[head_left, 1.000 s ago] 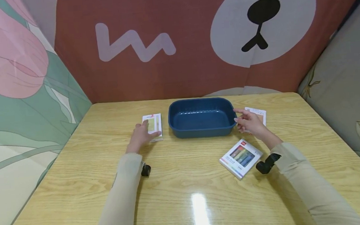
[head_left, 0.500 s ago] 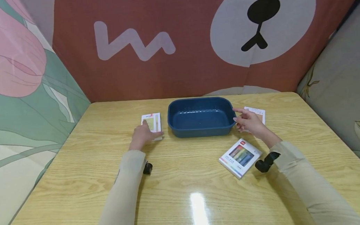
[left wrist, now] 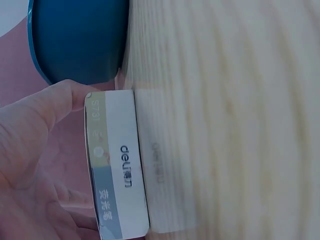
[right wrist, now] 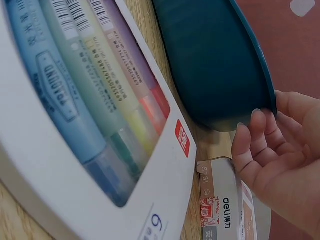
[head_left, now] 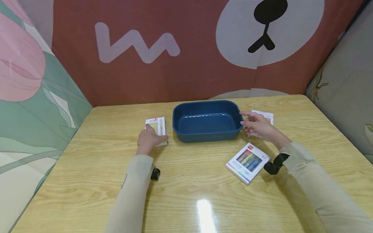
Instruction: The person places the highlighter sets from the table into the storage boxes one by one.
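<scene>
My left hand (head_left: 148, 138) lies over a white highlighter box (head_left: 162, 125) on the table, thumb at its right edge and fingers toward its left side. In the left wrist view, the thumb touches the top corner of the box's printed end (left wrist: 125, 165). My right hand (head_left: 260, 127) is at the right end of a dark blue plastic basin (head_left: 209, 137), its fingertips touching the wall. A second white box (head_left: 267, 116) lies partly hidden behind that hand. Nearer, a windowed highlighter box (head_left: 248, 163) with coloured pens lies flat and askew below the right hand.
The wooden table (head_left: 185, 188) ends at a printed cloth wall (head_left: 158, 82) just behind the basin. Wrist cameras hang under both sleeves; the right camera (head_left: 275, 164) is close to the windowed box.
The left thumb has shifted slightly right across the left box, and the left forearm has drawn a little inward. The right hand stays at the basin's end. The view has shifted slightly.
</scene>
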